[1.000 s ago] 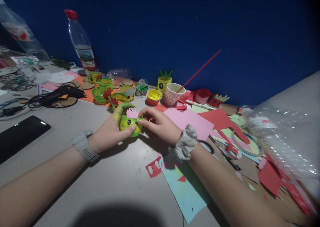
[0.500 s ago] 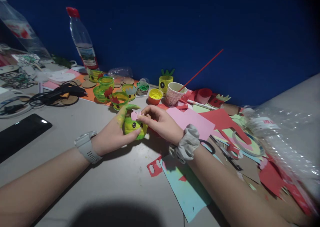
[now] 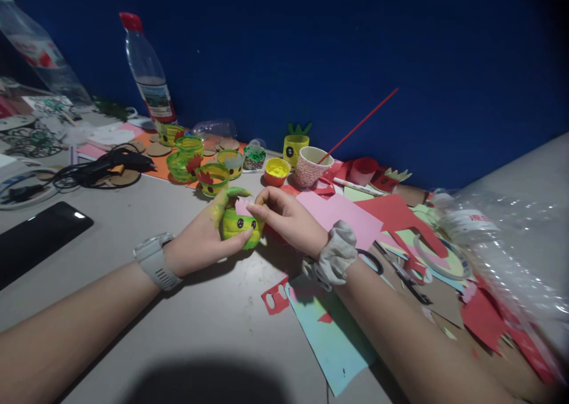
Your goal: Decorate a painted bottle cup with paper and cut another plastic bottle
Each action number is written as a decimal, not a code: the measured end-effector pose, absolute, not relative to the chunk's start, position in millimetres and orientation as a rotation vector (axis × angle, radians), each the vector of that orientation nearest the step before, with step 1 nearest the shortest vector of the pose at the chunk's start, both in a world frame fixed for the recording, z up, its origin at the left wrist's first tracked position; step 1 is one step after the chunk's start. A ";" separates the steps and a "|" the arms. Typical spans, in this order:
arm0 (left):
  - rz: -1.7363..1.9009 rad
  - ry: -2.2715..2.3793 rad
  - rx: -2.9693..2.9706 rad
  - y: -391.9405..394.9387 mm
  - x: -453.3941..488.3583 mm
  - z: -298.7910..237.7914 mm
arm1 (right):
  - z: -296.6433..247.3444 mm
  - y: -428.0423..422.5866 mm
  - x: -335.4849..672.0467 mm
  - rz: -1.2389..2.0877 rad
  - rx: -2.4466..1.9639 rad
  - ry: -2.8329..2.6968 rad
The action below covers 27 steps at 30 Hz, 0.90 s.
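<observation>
A small yellow-green painted cup [image 3: 235, 233] with two dark eyes faces me in the middle of the view. My left hand [image 3: 212, 226] is wrapped round it, thumb across its front and index finger, smeared with green paint, over the top. My right hand [image 3: 284, 214] pinches a pink zigzag-edged paper piece [image 3: 243, 206] at the cup's upper rim. Whether the paper touches the cup I cannot tell. Just behind stand several similar painted cups, among them a yellow-green cup with a red paper crown [image 3: 213, 182].
A patterned paper cup [image 3: 309, 170] holds a red stick. Coloured paper and scissors [image 3: 406, 273] lie at right beside bubble wrap [image 3: 511, 244]. At left are a black phone [image 3: 44, 238], a glue gun [image 3: 120, 162] with its cable, and a bottle [image 3: 149, 78].
Hardly anything differs. The pink paper has shifted slightly right and sits a touch more upright at the cup's rim; both hands keep their hold.
</observation>
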<state>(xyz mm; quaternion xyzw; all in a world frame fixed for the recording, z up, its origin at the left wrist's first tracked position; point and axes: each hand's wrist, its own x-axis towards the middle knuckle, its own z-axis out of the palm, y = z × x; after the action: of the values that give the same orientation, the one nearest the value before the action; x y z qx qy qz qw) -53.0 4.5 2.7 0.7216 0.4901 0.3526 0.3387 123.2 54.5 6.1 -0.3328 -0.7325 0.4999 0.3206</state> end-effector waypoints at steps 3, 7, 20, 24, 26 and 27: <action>0.912 1.266 1.849 4.0 -52.4 3.3 | 6.2 54.1 123.4 1.302 -0.881 -1.931; 0.892 1.261 1.807 4.0 -52.1 3.3 | 6.2 53.8 123.5 1.290 -0.874 -1.921; 0.975 1.254 1.817 5.3 -55.9 0.0 | 6.0 53.7 122.7 1.259 -0.872 -1.927; 1.044 1.185 1.612 6.0 -53.4 0.7 | 6.4 53.6 122.2 1.221 -0.882 -1.933; 1.047 1.197 1.566 5.9 -51.9 1.7 | 6.7 53.6 122.1 1.202 -0.886 -1.944; 1.042 1.202 1.556 5.7 -51.5 2.0 | 6.9 53.6 122.1 1.192 -0.888 -1.951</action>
<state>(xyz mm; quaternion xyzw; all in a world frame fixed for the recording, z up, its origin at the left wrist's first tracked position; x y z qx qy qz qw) -51.5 5.7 2.0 0.6272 0.4844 0.4201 0.4422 122.1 53.6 6.9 -0.3406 -0.7488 0.4573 0.3379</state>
